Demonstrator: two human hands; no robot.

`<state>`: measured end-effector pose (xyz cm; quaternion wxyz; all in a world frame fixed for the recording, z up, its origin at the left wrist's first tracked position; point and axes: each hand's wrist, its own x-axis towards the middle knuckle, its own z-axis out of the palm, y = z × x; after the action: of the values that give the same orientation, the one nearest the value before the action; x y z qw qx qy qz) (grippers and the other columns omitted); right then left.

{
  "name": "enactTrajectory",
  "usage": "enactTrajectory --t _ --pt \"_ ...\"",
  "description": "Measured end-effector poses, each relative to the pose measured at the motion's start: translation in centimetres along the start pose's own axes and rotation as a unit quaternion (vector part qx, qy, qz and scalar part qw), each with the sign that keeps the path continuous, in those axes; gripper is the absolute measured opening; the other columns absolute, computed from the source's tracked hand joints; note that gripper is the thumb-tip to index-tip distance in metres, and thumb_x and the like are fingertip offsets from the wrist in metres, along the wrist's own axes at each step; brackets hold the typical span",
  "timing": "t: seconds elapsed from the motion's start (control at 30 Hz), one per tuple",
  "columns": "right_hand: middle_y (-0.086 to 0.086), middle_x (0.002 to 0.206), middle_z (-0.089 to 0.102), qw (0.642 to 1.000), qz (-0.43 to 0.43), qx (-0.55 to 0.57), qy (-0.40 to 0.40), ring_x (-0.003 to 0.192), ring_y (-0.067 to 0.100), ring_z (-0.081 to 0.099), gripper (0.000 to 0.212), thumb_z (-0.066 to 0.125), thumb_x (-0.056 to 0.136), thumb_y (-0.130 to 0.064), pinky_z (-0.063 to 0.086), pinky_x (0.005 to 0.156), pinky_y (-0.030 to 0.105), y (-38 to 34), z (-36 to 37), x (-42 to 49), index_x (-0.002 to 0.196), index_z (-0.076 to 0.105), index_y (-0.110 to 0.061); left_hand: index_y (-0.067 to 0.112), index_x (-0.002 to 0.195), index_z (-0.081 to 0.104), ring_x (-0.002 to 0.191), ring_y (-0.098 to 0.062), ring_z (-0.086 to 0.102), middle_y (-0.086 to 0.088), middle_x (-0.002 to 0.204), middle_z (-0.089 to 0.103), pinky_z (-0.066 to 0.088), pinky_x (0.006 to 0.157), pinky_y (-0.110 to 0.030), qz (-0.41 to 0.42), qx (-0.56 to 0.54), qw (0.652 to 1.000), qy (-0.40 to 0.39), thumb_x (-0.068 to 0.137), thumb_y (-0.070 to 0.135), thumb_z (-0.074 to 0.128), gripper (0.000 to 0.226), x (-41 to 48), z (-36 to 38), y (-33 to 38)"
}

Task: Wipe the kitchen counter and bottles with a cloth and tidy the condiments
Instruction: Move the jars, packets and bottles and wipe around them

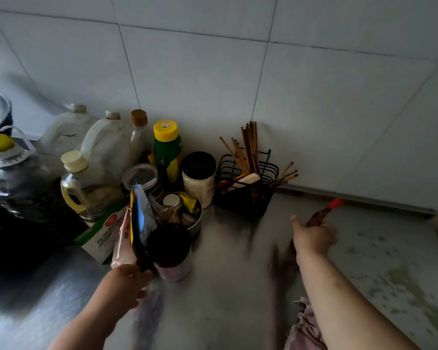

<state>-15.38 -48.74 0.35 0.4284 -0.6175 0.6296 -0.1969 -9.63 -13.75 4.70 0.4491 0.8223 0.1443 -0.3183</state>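
Nearest, at five o'clock, a pinkish cloth (304, 327) lies bunched on the steel bench (225, 304), partly under the right forearm; neither hand holds it. At seven o'clock the left hand (127, 281) pinches a sheaf of sachets (134, 231) by their lower ends, so they stand upright just beside a dark-lidded jar (168, 251). Further out, at three o'clock, the right hand (314, 237) has its fingers curled round a dark red-capped bottle (323, 214), thumb sticking out; the bottle is blurred and points towards the wall.

From three to four o'clock the bench carries a spread of pale dried spots (395, 279), so wiping there looks undone. The stretch between the hands looks cleaner, though glare makes that uncertain.

Behind the jar, a round tin (197, 224) holds small packets, with a green box (96, 233) lying at nine o'clock. Beyond, from nine to eleven o'clock, oil bottles (86, 188), a green yellow-capped bottle (167, 150) and a white black-lidded jar (199, 183) are crowded together; a wire basket (248, 200) of chopsticks (249, 145) stands at twelve against the tiled wall (238, 72).

By my reading, tidying is midway: sachets and one bottle are in hand and unplaced, and whether the bottles were wiped cannot be told.
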Motion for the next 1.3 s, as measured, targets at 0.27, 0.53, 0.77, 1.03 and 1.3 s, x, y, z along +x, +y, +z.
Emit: enactTrajectory --t 0.27,0.53,0.77,1.03,1.3 --pt "0.027 0.104 0.064 0.995 -0.072 -0.067 -0.036 0.090 0.043 0.064 0.042 0.036 0.101 -0.034 0.052 0.077 0.042 0.6 0.9 -0.4 0.110 0.059 0.000 0.003 0.087 0.063 0.061 -0.023 0.055 -0.016 0.080 0.061 0.039 0.055 -0.026 -0.010 -0.005 1.000 0.007 0.091 0.009 0.058 0.009 0.5 0.5 0.1" --pt "0.017 0.087 0.070 0.953 -0.164 -0.138 -0.216 0.083 0.036 0.066 0.044 0.039 0.100 -0.041 0.051 0.071 0.039 2.7 3.9 -9.3 0.088 0.062 -0.005 0.008 0.091 0.065 0.064 -0.019 0.061 -0.014 0.084 0.067 0.045 0.054 -0.027 -0.012 0.000 0.999 0.030 0.090 0.017 0.060 0.010 1.8 -0.1 -1.2" --pt "0.008 0.081 0.070 0.880 -0.241 -0.268 -0.310 0.077 0.027 0.065 0.041 0.038 0.101 -0.039 0.049 0.071 0.034 1.8 2.7 -13.6 0.077 0.058 -0.012 0.003 0.096 0.055 0.069 -0.029 0.066 -0.016 0.082 0.068 0.053 0.060 -0.035 -0.032 -0.021 0.994 0.100 0.067 0.038 0.073 0.049 2.2 -2.6 -2.8" --pt "0.003 0.080 0.072 0.837 -0.235 -0.368 -0.331 0.066 0.021 0.068 0.039 0.036 0.101 -0.039 0.055 0.073 0.033 1.3 1.0 -17.3 0.081 0.060 -0.014 0.024 0.134 0.036 0.110 -0.022 0.059 -0.001 0.131 0.054 0.053 0.091 -0.041 0.101 0.086 0.983 0.125 0.060 0.033 0.082 0.087 4.2 -6.1 -2.8" --pt "0.002 0.069 0.072 0.889 -0.127 -0.296 -0.325 0.055 0.019 0.070 0.033 0.041 0.100 -0.037 0.060 0.069 0.034 2.4 -0.1 -22.1 0.095 0.063 -0.012 0.030 0.141 0.031 0.110 -0.023 0.060 -0.003 0.129 0.055 0.053 0.088 -0.036 0.194 0.223 0.954 0.053 0.056 0.051 0.075 0.098 5.9 -7.1 -2.4"
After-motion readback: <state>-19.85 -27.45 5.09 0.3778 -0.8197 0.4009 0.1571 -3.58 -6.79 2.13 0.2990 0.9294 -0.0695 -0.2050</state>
